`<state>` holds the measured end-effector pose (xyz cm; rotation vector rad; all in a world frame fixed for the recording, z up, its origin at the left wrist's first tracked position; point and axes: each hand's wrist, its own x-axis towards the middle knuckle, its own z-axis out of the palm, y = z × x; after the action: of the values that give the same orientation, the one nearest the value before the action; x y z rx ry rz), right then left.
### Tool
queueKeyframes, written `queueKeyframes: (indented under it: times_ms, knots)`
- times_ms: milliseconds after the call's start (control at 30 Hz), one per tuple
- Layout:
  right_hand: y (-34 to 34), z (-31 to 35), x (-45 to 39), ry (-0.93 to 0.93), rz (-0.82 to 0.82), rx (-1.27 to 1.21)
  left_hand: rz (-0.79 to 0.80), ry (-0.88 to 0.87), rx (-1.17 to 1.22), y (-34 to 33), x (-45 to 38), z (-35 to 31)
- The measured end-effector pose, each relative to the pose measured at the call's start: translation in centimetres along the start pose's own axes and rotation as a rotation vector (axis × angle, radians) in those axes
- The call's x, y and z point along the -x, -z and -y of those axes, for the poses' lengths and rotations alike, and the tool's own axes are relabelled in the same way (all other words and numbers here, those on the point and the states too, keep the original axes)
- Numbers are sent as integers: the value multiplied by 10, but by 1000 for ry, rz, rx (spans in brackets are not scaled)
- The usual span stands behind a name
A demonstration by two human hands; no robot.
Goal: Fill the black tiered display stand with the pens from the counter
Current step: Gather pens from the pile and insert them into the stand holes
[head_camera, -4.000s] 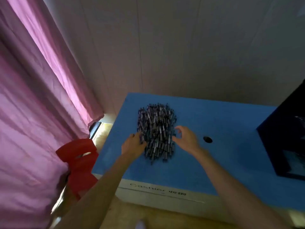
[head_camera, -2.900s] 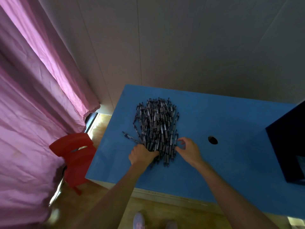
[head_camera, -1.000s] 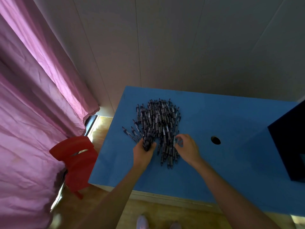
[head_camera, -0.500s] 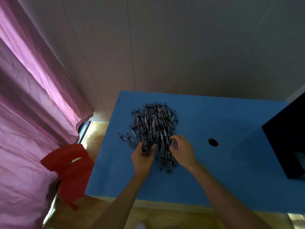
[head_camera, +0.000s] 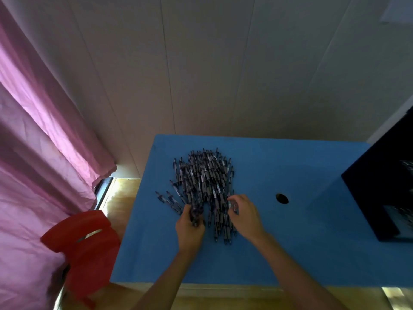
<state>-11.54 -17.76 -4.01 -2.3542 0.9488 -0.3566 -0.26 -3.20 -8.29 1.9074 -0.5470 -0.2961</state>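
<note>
From my remote seat I see the left hand (head_camera: 189, 229) curled round a small bundle of pens (head_camera: 196, 211), gripping it upright at the near left edge of the heap, while the right hand (head_camera: 244, 217) reaches into the near right side of the same heap with thumb and fingers curled in; it seems to pinch a pen or two there, though the dim light keeps me from telling exactly how many. Both forearms stretch in from the lower edge of the head view. The pile of pens (head_camera: 204, 175) lies spread on the blue worktop (head_camera: 279, 253), left of centre, with several loose pens (head_camera: 166, 199) fanned out just beside its left edge, near the left hand. A small round hole (head_camera: 282, 198) is set in the worktop to the right of the hands, well apart from the pile. The black tiered display stand (head_camera: 384, 189) stands at the far right of the worktop, cut off by the frame's edge; what its tiers hold I cannot tell. Beyond the worktop's left edge a red chair (head_camera: 82, 245) sits on the floor, beside a pink curtain (head_camera: 40, 153), and a pale panelled wall (head_camera: 223, 63) rises behind.
</note>
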Motion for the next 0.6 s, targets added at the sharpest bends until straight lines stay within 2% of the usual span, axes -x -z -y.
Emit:
queueKeyframes:
  times_ms: [200,333,600]
  knots:
    - [6,8,0,-1,-19,-8,44,70,21,11,-9,-5]
    - [13,8,1,-17,-33,-15,86,115,-103,16,-14,-15]
    - [60,1,-3,-76,-118,-38,366,57,-314,-13,-37,-104]
